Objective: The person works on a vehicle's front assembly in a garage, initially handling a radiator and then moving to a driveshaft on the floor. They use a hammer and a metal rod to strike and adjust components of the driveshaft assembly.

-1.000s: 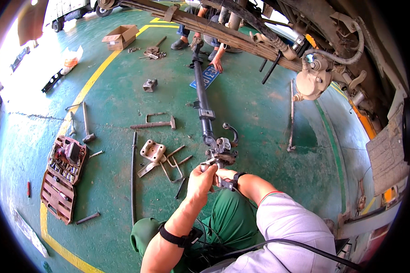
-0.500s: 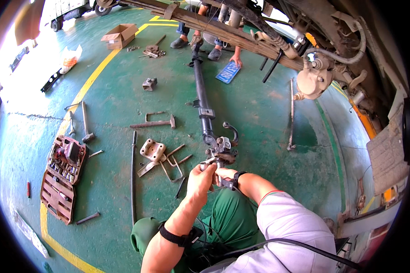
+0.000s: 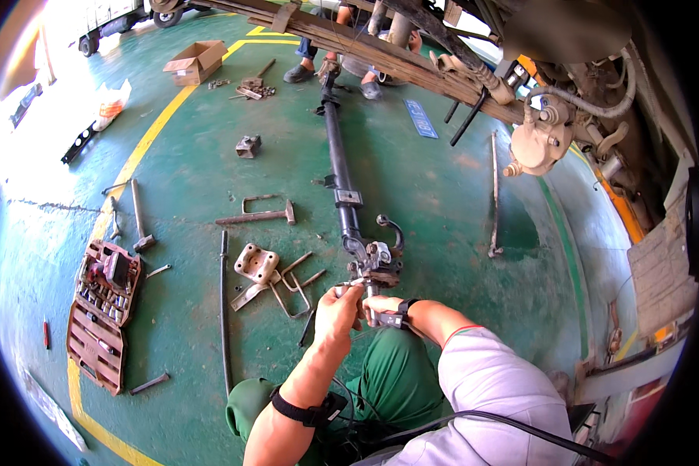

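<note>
Head view: your right hand [image 3: 385,306] is wrapped round the metal spindle [image 3: 373,290] at the near end of the black axle beam [image 3: 336,151], which runs away over the green floor [image 3: 443,225] toward its far edge. Your left hand [image 3: 336,312] sits bunched just beside that spindle, its hold too hidden to tell. Open tool case [image 3: 97,342] nearer the floor's left edge.

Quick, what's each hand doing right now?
Left hand: closed on a small metal piece.
Right hand: at the near end of the axle; grip unclear.
</note>
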Demonstrator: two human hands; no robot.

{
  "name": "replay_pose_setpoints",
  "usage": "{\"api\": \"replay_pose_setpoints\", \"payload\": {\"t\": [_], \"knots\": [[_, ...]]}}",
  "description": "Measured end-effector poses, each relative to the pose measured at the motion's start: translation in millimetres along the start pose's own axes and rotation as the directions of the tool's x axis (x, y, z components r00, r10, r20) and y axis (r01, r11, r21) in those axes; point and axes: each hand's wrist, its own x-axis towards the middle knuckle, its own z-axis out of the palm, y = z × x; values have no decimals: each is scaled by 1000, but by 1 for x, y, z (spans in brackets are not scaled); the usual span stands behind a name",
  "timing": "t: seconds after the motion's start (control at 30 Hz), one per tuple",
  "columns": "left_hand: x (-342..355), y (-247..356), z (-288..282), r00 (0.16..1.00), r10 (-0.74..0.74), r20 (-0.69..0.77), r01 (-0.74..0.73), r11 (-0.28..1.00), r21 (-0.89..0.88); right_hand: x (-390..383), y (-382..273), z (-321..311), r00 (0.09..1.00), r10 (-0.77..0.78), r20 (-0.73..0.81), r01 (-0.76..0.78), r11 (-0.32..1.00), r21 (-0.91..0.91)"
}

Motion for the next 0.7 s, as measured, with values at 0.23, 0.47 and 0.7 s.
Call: {"api": "replay_pose_setpoints", "payload": {"t": [0.23,0.47,0.7], "knots": [[14,-16,-19,996,-65,55,58,992,114,33,27,-7,977,-206,-49,190,955,-228],[29,1,-44,998,-41,-39,39,997,-64,52,44,-9,982,-120,-146,125,992,23],[55,14,-63,987,-135,-85,127,987,-99,19,25,11,980,-99,-171,156,919,363]]}}
